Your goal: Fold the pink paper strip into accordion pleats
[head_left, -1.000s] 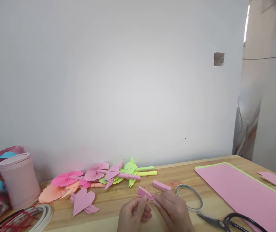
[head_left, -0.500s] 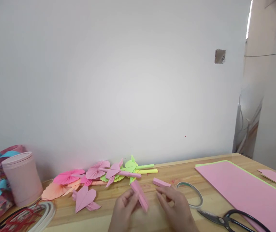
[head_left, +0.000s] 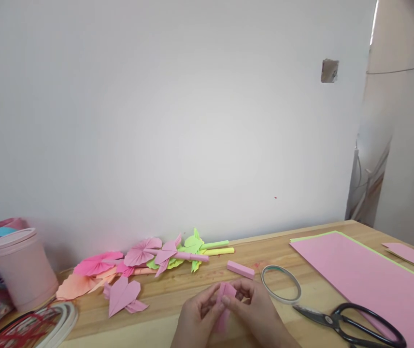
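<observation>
A folded strip of pink paper (head_left: 227, 290) stands nearly upright between my hands. My left hand (head_left: 198, 315) pinches its left side, while my right hand (head_left: 256, 311) grips it from the right with the thumb across its front. The strip's lower end shows between my hands, slightly blurred. Just beyond my right hand lies a narrow folded pink paper stick (head_left: 240, 269). A roll of tape (head_left: 281, 284) rests flat to the right, and black-handled scissors (head_left: 337, 321) lie past it, blades toward my hand.
Paper fans and leaves on rolled stems (head_left: 181, 255) lie along the wall, with a folded pink paper heart (head_left: 124, 296) in front. At left are a pink canister (head_left: 23, 270) and white and red cords (head_left: 60, 324). Pink sheets (head_left: 369, 280) are stacked at right.
My right hand has come in from the right and taken hold of the pink strip along with my left. The strip has turned more upright. The view has tilted slightly.
</observation>
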Motion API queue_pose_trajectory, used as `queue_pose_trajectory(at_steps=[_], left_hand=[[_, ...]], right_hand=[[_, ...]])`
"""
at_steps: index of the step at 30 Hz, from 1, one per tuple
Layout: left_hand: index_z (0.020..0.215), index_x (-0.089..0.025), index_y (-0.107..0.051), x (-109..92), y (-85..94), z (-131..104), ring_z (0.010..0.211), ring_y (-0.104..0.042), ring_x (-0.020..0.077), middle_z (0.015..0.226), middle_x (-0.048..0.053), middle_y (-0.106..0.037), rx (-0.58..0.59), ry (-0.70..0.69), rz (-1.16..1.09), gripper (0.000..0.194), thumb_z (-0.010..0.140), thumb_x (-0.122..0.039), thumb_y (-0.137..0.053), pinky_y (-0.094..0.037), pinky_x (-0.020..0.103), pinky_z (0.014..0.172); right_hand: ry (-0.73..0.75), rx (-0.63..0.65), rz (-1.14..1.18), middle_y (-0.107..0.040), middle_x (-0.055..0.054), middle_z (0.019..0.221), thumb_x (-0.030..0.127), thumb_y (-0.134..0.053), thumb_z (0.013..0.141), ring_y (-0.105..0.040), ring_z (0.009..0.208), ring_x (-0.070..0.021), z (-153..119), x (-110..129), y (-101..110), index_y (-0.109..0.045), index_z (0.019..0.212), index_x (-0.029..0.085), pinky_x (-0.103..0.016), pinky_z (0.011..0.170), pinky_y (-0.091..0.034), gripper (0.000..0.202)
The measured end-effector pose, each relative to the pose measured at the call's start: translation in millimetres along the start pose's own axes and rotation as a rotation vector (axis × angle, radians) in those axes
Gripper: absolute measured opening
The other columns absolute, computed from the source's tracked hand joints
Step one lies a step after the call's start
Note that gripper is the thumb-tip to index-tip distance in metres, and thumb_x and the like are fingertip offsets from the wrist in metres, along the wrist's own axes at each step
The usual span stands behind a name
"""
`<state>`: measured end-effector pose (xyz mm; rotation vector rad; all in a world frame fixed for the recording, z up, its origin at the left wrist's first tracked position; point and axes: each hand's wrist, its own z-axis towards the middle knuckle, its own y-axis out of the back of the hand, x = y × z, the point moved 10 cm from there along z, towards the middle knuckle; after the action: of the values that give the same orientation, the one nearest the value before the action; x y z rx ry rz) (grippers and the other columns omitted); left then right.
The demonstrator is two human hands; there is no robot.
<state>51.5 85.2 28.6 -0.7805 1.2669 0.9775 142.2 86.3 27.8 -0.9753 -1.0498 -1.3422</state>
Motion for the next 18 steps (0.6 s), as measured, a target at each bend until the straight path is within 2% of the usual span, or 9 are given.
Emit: queue_pose_trajectory(at_steps=[4,7,10,13,18], left_hand=[[0.099,-0.022,-0.057,-7.1,0.0,-1.2,0.085,-0.055,0.0190,0.095,0.001,-0.065,-0.006,-0.074,0.204,0.028,0.073,-0.027,-0.047,-0.039,0.031,0.081],[0.100,-0.025,-0.056,-10.8,-4.5,-2.0,0.086,-0.054,0.0170,0.096,0.000,-0.064,-0.002,-0.106,0.361,0.028,0.076,-0.029,-0.041,-0.038,0.029,0.083],[0.101,-0.024,-0.055,-3.7,-3.2,-2.3,0.095,-0.051,0.0159,0.101,0.001,-0.061,-0.017,-0.069,0.407,0.030,0.077,-0.030,-0.038,-0.034,0.027,0.088],[0.102,-0.021,-0.053,1.2,4.0,-2.6,0.101,-0.047,0.0166,0.106,0.004,-0.059,-0.067,-0.026,0.414,0.031,0.076,-0.030,-0.038,-0.033,0.027,0.088],[0.096,-0.017,-0.057,-7.2,0.4,-2.2,0.085,-0.054,0.0195,0.093,0.006,-0.063,-0.054,-0.053,0.430,0.030,0.076,-0.029,-0.039,-0.040,0.030,0.078]], right_hand=[[-0.083,0.016,0.230,-0.054,0.003,0.048,0.030,-0.067,0.052,-0.045,0.045,-0.0079,2.4,-9.8,-2.2,-0.061,0.060,0.012,-0.019,0.045,-0.033,0.020],[-0.157,-0.032,0.258,-0.054,0.004,0.045,0.029,-0.071,0.045,-0.044,0.040,-0.0069,4.0,-22.7,3.1,-0.057,0.055,0.012,-0.018,0.041,-0.032,0.024],[-0.187,-0.037,0.282,-0.051,0.005,0.039,0.032,-0.070,0.046,-0.040,0.034,-0.0053,4.7,-30.4,3.8,-0.051,0.050,0.013,-0.018,0.037,-0.029,0.027],[-0.212,-0.017,0.349,-0.050,0.006,0.038,0.033,-0.070,0.047,-0.040,0.033,-0.0047,4.3,-33.9,0.6,-0.052,0.053,0.013,-0.018,0.037,-0.029,0.028],[-0.202,-0.037,0.375,-0.055,0.004,0.044,0.030,-0.070,0.048,-0.041,0.036,-0.0038,3.6,-29.3,3.0,-0.057,0.061,0.011,-0.017,0.038,-0.030,0.027]])
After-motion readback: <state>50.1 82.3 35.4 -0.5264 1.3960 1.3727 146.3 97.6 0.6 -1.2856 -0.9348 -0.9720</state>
